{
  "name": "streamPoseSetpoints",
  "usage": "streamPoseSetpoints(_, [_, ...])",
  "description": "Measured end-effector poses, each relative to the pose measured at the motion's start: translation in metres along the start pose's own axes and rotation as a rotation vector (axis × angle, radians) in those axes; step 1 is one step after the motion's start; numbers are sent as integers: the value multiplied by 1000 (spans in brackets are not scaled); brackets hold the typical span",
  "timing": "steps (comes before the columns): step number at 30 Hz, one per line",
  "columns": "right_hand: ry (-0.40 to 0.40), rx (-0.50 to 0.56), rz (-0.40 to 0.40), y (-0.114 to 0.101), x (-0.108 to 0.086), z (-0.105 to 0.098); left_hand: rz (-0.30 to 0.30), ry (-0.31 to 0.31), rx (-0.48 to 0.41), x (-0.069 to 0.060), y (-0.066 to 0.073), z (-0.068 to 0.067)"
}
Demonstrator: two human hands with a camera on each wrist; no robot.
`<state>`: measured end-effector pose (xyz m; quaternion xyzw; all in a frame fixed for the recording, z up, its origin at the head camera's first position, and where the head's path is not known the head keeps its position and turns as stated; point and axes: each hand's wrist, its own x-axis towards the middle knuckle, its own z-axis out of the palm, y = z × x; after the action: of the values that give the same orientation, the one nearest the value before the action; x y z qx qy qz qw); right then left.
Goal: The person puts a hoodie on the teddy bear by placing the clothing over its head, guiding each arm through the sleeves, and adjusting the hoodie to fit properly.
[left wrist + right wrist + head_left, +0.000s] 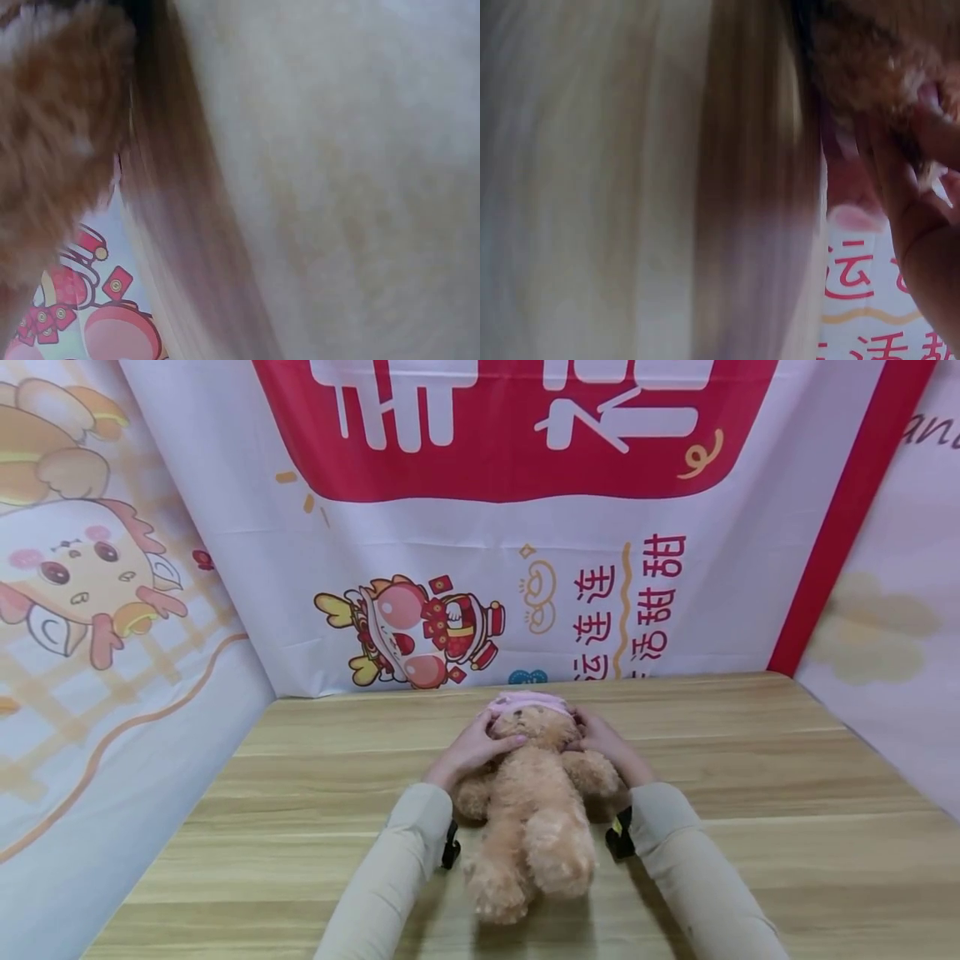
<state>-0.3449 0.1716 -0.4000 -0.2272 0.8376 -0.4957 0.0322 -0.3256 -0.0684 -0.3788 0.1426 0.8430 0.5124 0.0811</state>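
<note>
A light-brown teddy bear (533,781) lies on its back on the wooden table, legs toward me. On top of its head is a pink cap (527,700). My left hand (476,745) holds one side of the bear's head, thumb across the lower face and fingers by the cap's edge. From the other side my right hand (598,739) grips the head near the cap. The right wrist view shows this hand's fingers and thumb (939,139) pinching brown fur (877,67). Only blurred bear fur (60,135) fills the left of the left wrist view; the left hand is hidden there.
The wood-grain table (330,760) extends to both sides of the bear. A white and red printed cloth (465,543) hangs at its back edge. Patterned cloths hang at the left (90,610) and right (892,635). Dark straps (450,847) sit at my wrists.
</note>
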Motion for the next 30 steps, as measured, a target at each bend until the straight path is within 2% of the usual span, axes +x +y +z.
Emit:
streamPoseSetpoints(1, [17, -6, -59, 20, 9, -1, 8, 13, -6, 1, 0, 1])
streamPoseSetpoints(2, [25, -25, -76, 33, 16, -1, 14, 29, -7, 1, 0, 2])
streamPoseSetpoints(4, [46, -18, -159, 83, 38, -2, 30, 64, 2, 1, 0, 4])
streamPoseSetpoints(5, [58, -29, -177, 88, 39, 0, 42, 85, 12, 2, 0, 5])
streamPoseSetpoints(7, [109, -69, -193, 116, 52, 2, 71, 136, 45, 3, 0, 6])
streamPoseSetpoints(8, [145, -109, -177, 120, 54, 4, 83, 160, 66, 3, 1, 7])
streamPoseSetpoints(9, [185, -150, -189, 148, 66, 6, 98, 182, 87, 4, 1, 8])
streamPoseSetpoints(10, [218, -196, -172, 159, 72, 7, 111, 203, 106, 5, 1, 9])
streamPoseSetpoints(11, [230, -227, -138, 161, 73, 8, 122, 220, 122, 6, 0, 9])
streamPoseSetpoints(12, [247, -246, -124, 176, 81, 7, 129, 233, 136, 7, 0, 10])
streamPoseSetpoints(13, [270, -256, -172, 182, 83, 7, 127, 240, 143, 8, 0, 11])
streamPoseSetpoints(15, [244, -259, -96, 159, 75, 6, 123, 248, 150, 9, -2, 11])
streamPoseSetpoints(17, [218, -252, -27, 106, 53, 4, 118, 252, 162, 9, -2, 11])
streamPoseSetpoints(18, [220, -273, -32, 83, 42, 5, 114, 257, 170, 8, -2, 11])
streamPoseSetpoints(20, [223, -336, -26, 77, 43, 2, 111, 270, 194, 7, -3, 11])
streamPoseSetpoints(22, [243, -355, -165, 98, 55, -3, 115, 286, 220, 6, -3, 11])
streamPoseSetpoints(25, [229, -391, -219, 101, 61, -7, 117, 306, 231, 6, -3, 12])
streamPoseSetpoints(26, [228, -383, -244, 86, 54, -7, 120, 312, 232, 6, -3, 12])
streamPoseSetpoints(29, [178, -416, -78, 19, 27, -3, 126, 319, 208, 5, -3, 13])
streamPoseSetpoints(30, [173, -431, -70, 5, 21, -1, 132, 318, 203, 5, -3, 13])
